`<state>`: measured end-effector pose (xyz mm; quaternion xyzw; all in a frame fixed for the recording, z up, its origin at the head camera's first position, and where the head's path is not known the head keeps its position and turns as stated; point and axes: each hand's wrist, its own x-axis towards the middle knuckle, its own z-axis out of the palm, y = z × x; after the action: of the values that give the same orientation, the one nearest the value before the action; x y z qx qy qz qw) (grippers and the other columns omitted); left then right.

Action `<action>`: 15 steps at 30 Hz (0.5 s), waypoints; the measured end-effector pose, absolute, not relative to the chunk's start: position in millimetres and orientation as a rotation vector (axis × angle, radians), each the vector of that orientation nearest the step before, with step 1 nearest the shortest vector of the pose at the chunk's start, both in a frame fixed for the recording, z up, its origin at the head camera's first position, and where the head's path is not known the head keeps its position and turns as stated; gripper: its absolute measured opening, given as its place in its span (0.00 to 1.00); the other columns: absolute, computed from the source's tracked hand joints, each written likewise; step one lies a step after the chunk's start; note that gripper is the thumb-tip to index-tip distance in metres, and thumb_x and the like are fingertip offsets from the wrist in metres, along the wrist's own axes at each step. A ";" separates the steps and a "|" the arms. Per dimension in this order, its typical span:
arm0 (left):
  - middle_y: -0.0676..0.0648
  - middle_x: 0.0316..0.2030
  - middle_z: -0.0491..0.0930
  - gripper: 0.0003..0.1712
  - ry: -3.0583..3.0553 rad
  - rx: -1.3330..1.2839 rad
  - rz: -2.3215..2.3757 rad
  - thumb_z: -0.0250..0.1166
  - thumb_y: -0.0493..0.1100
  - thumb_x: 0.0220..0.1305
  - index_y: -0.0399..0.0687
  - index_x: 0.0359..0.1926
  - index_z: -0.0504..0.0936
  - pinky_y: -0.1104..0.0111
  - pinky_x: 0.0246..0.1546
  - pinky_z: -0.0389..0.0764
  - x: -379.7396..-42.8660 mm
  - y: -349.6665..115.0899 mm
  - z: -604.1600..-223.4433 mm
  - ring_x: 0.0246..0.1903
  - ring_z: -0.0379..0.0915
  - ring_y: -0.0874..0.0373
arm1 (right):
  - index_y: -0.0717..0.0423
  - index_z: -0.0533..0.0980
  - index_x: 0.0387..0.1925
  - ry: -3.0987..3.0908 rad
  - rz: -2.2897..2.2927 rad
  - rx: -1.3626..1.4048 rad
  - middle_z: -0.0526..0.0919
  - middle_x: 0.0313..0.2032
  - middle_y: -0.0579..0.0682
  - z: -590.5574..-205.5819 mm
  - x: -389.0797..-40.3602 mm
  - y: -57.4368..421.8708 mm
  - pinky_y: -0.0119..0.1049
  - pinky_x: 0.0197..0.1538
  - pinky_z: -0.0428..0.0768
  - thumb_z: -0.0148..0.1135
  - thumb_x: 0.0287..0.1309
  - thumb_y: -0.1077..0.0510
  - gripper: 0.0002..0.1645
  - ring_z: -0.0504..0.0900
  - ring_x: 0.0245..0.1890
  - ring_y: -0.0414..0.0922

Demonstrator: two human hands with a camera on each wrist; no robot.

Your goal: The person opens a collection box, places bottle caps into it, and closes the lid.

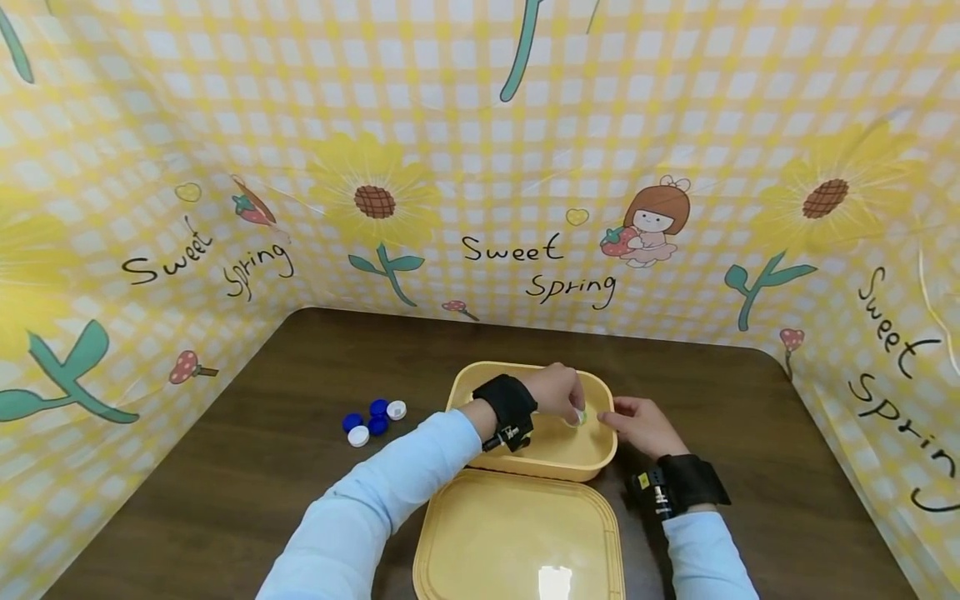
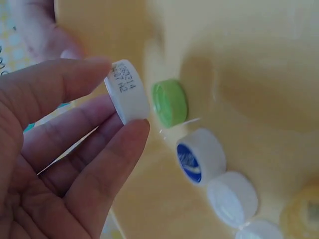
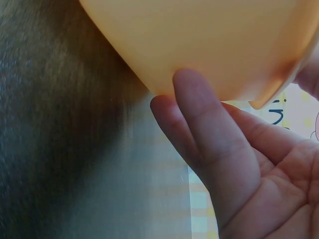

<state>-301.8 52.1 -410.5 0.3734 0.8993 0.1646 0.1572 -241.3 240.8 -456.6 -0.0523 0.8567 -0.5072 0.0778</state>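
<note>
Inside a yellow plastic box [image 1: 555, 452], my left hand [image 1: 553, 390] pinches a white bottle cap [image 2: 128, 93] between thumb and fingertips, the cap tilted on edge with printed characters on its side. Beside it in the left wrist view is a green bottle cap [image 2: 171, 102]. A white cap with a blue face [image 2: 204, 155] and another white cap [image 2: 233, 199] follow in a line, with a yellowish round thing partly cut off at the edge. My right hand [image 1: 647, 427] grips the box's right wall, its fingers [image 3: 209, 124] against the outside and the thumb at the rim.
A yellow lid [image 1: 517, 533] lies on the brown table [image 1: 225, 467], right in front of the box. Left of the box, several blue caps [image 1: 378, 426] and white caps [image 1: 358, 436] form a loose cluster. A checked yellow curtain [image 1: 450, 167] encloses the table's back and sides.
</note>
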 end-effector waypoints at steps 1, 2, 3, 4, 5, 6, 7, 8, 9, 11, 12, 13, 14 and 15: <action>0.58 0.27 0.82 0.04 2.558 1.078 0.468 0.74 0.38 0.53 0.47 0.33 0.89 0.79 0.31 0.74 -300.4 53.6 -411.4 0.29 0.74 0.66 | 0.74 0.72 0.56 2.569 -1.518 -0.157 0.82 0.44 0.63 -456.5 -241.4 240.8 0.37 0.38 0.82 0.59 0.65 0.58 0.25 0.82 0.40 0.49; 0.58 0.27 0.82 0.04 2.544 1.091 0.463 0.74 0.37 0.53 0.46 0.33 0.89 0.79 0.30 0.74 -299.1 54.9 -412.3 0.28 0.74 0.66 | 0.74 0.73 0.56 2.572 -1.518 -0.158 0.82 0.44 0.63 -456.4 -241.5 240.8 0.37 0.38 0.82 0.59 0.65 0.58 0.25 0.82 0.39 0.49; 0.58 0.27 0.82 0.04 2.533 1.108 0.456 0.74 0.37 0.53 0.46 0.33 0.89 0.79 0.30 0.74 -298.0 56.1 -413.2 0.28 0.73 0.67 | 0.74 0.73 0.56 2.574 -1.518 -0.160 0.82 0.44 0.63 -456.1 -241.6 240.8 0.37 0.38 0.82 0.59 0.65 0.59 0.25 0.82 0.39 0.49; 0.58 0.27 0.82 0.04 2.522 1.123 0.447 0.74 0.37 0.53 0.46 0.33 0.89 0.79 0.30 0.74 -296.5 57.2 -413.5 0.27 0.73 0.67 | 0.74 0.73 0.56 2.579 -1.513 -0.165 0.82 0.44 0.63 -455.9 -241.6 240.9 0.37 0.38 0.82 0.59 0.65 0.59 0.25 0.82 0.39 0.49; 0.58 0.27 0.82 0.04 2.516 1.137 0.439 0.74 0.37 0.53 0.45 0.33 0.89 0.79 0.30 0.73 -295.5 58.3 -414.5 0.27 0.73 0.67 | 0.74 0.73 0.56 2.581 -1.514 -0.167 0.82 0.44 0.62 -455.8 -241.7 241.0 0.37 0.38 0.82 0.59 0.65 0.59 0.25 0.82 0.39 0.48; 0.58 0.27 0.82 0.05 2.512 1.146 0.432 0.74 0.37 0.53 0.45 0.33 0.89 0.80 0.30 0.73 -294.1 59.4 -414.7 0.27 0.73 0.66 | 0.75 0.73 0.56 2.585 -1.510 -0.175 0.82 0.44 0.63 -455.5 -241.7 241.2 0.37 0.38 0.82 0.59 0.65 0.58 0.25 0.82 0.39 0.49; 0.58 0.27 0.82 0.05 2.511 1.156 0.423 0.74 0.37 0.53 0.45 0.33 0.89 0.79 0.30 0.73 -293.5 60.5 -415.7 0.28 0.73 0.66 | 0.75 0.72 0.56 2.584 -1.512 -0.178 0.82 0.44 0.63 -455.2 -241.3 241.1 0.36 0.38 0.82 0.59 0.65 0.58 0.25 0.82 0.39 0.49; 0.58 0.27 0.82 0.05 2.516 1.162 0.407 0.74 0.37 0.53 0.45 0.33 0.89 0.79 0.31 0.72 -293.1 61.6 -416.9 0.29 0.73 0.66 | 0.75 0.72 0.56 2.578 -1.519 -0.180 0.82 0.44 0.63 -454.6 -240.8 241.0 0.37 0.37 0.82 0.59 0.65 0.59 0.25 0.82 0.39 0.49; 0.58 0.28 0.82 0.05 2.518 1.161 0.400 0.75 0.37 0.53 0.46 0.33 0.89 0.79 0.31 0.72 -292.9 62.9 -418.1 0.29 0.73 0.65 | 0.75 0.72 0.56 2.575 -1.524 -0.182 0.82 0.44 0.63 -454.2 -240.3 240.8 0.36 0.37 0.82 0.59 0.65 0.59 0.25 0.82 0.39 0.49; 0.58 0.28 0.82 0.06 2.525 1.153 0.386 0.75 0.38 0.53 0.46 0.34 0.89 0.79 0.32 0.72 -293.6 65.4 -421.5 0.30 0.73 0.65 | 0.76 0.72 0.56 2.561 -1.536 -0.185 0.82 0.45 0.64 -453.4 -239.3 240.5 0.36 0.37 0.82 0.59 0.65 0.59 0.25 0.82 0.40 0.50; 0.58 0.29 0.82 0.06 2.525 1.151 0.382 0.75 0.38 0.52 0.46 0.34 0.89 0.79 0.32 0.72 -294.3 66.7 -423.2 0.31 0.73 0.65 | 0.76 0.72 0.56 2.557 -1.538 -0.187 0.82 0.45 0.64 -453.1 -238.8 240.4 0.36 0.37 0.82 0.59 0.65 0.59 0.26 0.82 0.40 0.50; 0.58 0.29 0.83 0.07 2.524 1.152 0.384 0.75 0.38 0.52 0.46 0.34 0.89 0.79 0.31 0.72 -295.3 67.8 -425.4 0.30 0.73 0.65 | 0.76 0.71 0.56 2.551 -1.544 -0.183 0.82 0.45 0.64 -453.1 -238.3 240.3 0.36 0.37 0.82 0.59 0.65 0.59 0.26 0.82 0.40 0.50; 0.58 0.29 0.83 0.07 2.522 1.154 0.387 0.75 0.38 0.52 0.46 0.35 0.89 0.79 0.31 0.72 -296.3 69.0 -427.0 0.29 0.72 0.65 | 0.76 0.72 0.56 2.552 -1.546 -0.182 0.81 0.46 0.64 -453.2 -238.2 240.5 0.36 0.37 0.82 0.59 0.65 0.59 0.26 0.82 0.40 0.50; 0.58 0.28 0.83 0.07 2.521 1.159 0.392 0.75 0.38 0.52 0.46 0.35 0.89 0.79 0.30 0.72 -297.1 70.1 -428.9 0.28 0.72 0.65 | 0.75 0.72 0.56 2.552 -1.547 -0.181 0.81 0.46 0.64 -453.4 -238.3 240.7 0.36 0.37 0.82 0.59 0.64 0.59 0.26 0.82 0.40 0.50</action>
<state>-297.1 70.1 -428.9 0.4075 0.8868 0.1378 0.1690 -238.3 240.7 -453.4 -0.0602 0.8511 -0.5160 0.0756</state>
